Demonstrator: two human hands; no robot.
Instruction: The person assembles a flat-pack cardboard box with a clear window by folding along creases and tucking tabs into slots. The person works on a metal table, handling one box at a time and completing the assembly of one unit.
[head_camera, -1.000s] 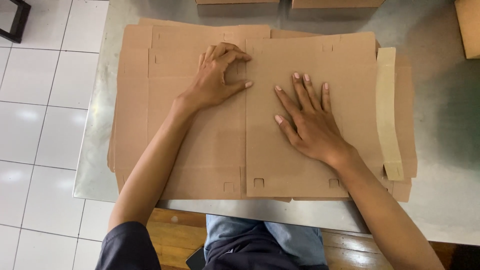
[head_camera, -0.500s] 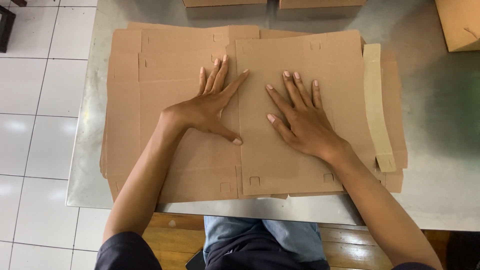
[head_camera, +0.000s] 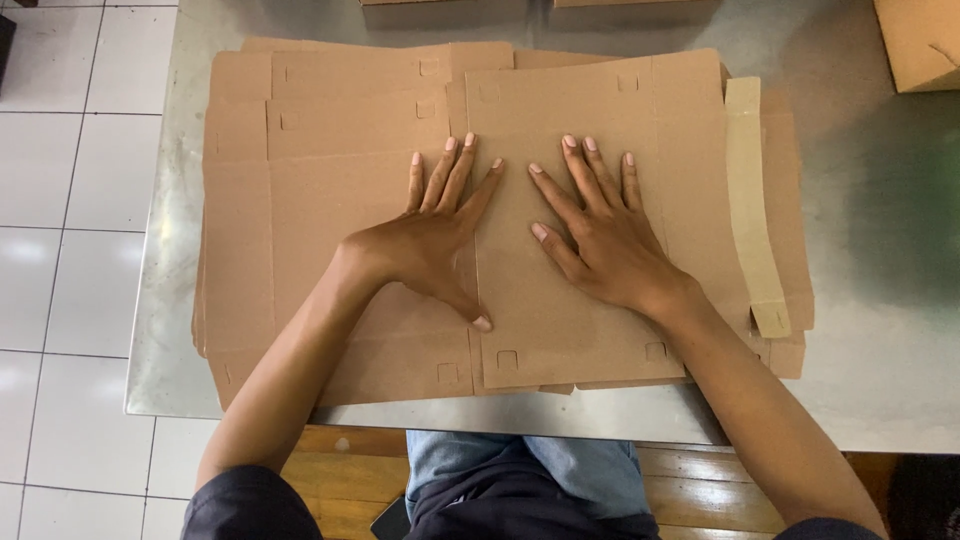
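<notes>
Head view: left hand (head_camera: 425, 245) and right hand (head_camera: 600, 245) flat on cardboard sheets (head_camera: 330, 140).

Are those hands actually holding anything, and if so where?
Nothing is gripped. The left hand and right hand lie flat, fingers spread, pressing on the top cardboard sheet near its middle.

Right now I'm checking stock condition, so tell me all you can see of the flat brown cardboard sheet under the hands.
The flat brown cardboard sheet is an unfolded box blank, matte and creased, with small square slots near its top and bottom edges. It lies topmost on a stack of similar cardboard blanks on the grey metal table. The left hand presses flat across its left edge, thumb on the sheet, and the right hand lies flat on it with fingers spread.
</notes>
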